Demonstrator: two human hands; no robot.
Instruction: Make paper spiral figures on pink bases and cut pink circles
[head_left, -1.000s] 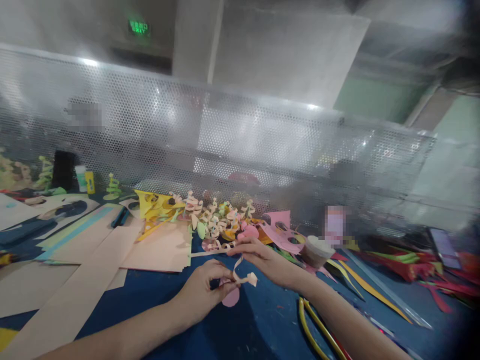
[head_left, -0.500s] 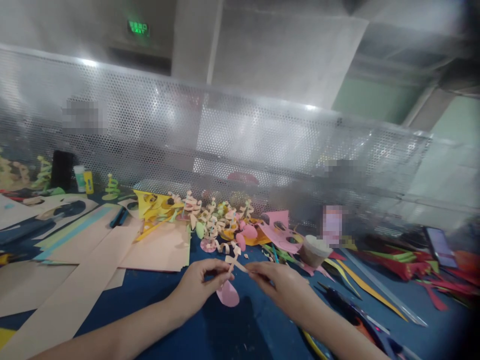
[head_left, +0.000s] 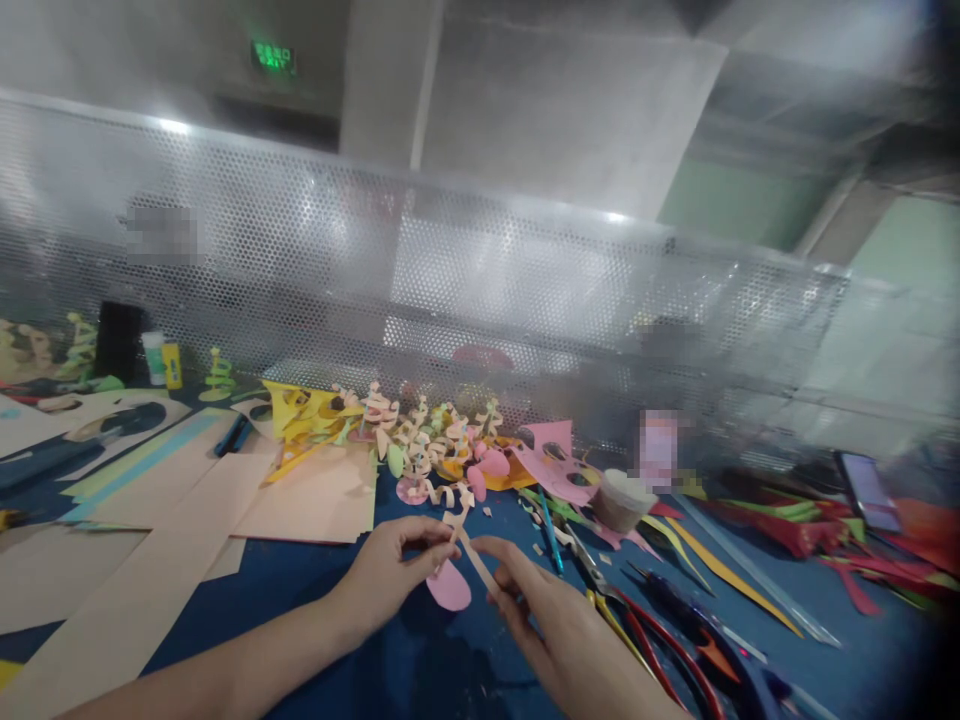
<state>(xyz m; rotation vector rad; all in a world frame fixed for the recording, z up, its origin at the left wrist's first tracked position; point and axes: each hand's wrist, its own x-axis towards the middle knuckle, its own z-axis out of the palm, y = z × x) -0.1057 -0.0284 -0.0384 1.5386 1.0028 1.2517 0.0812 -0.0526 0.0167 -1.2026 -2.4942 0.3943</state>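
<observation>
My left hand (head_left: pixel 405 562) pinches a thin stick, with a pale paper strip (head_left: pixel 474 560) crossing at its top. A pink paper disc (head_left: pixel 450 586) hangs just below those fingertips. To the right, my right hand (head_left: pixel 529 605) is closed on the loose end of the paper strip, which slants down between the two hands. Behind them lies a heap of curled paper spirals (head_left: pixel 427 440) in cream, green and pink. How the strip is fixed to the stick is too small to make out.
Paper sheets (head_left: pixel 307 500) cover the left side. Red-handled scissors (head_left: pixel 660 640), a blue glue gun (head_left: pixel 705 630), a blue pen (head_left: pixel 551 530) and a paper cup (head_left: pixel 622 500) lie to the right. A perforated metal screen (head_left: pixel 480 270) stands behind.
My right hand has moved down and slightly left, drawing the strip from nearly level to a steep slant. The scissors have come into fuller view. My left hand has barely moved.
</observation>
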